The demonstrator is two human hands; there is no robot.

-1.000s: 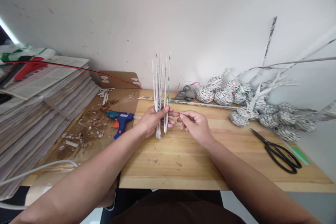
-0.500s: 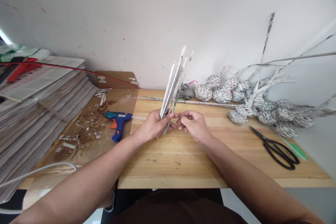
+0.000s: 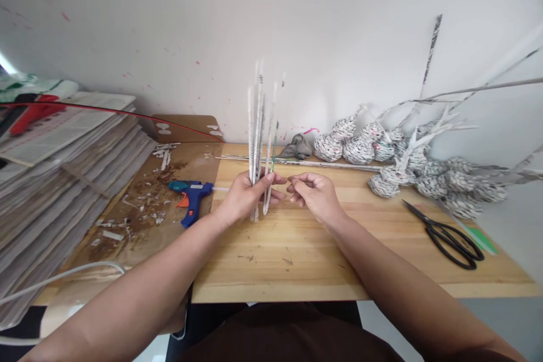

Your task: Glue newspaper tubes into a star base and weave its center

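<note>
Above the table point(image 3: 305, 277), the left hand point(image 3: 246, 198) is pinching paper sticks point(image 3: 258, 130), their long axes standing nearly upright and slightly fanned, tips pointing up, while the right hand point(image 3: 317, 195) is pressing thumb and forefinger together just beside it.

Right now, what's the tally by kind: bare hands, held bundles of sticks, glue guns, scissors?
Bare left hand, right hand: 2
Bundle of thin white paper sticks: 1
Blue plastic glue gun: 1
Black scissors: 1
Total: 5

Passage: near-centre tabletop point(image 3: 292, 280), between forearms point(image 3: 178, 263). Obstacles: held paper rods point(image 3: 259, 124), centre; glue gun point(image 3: 195, 201), left; scissors point(image 3: 430, 226), right; woven bulbs point(image 3: 358, 150), far right.
</note>
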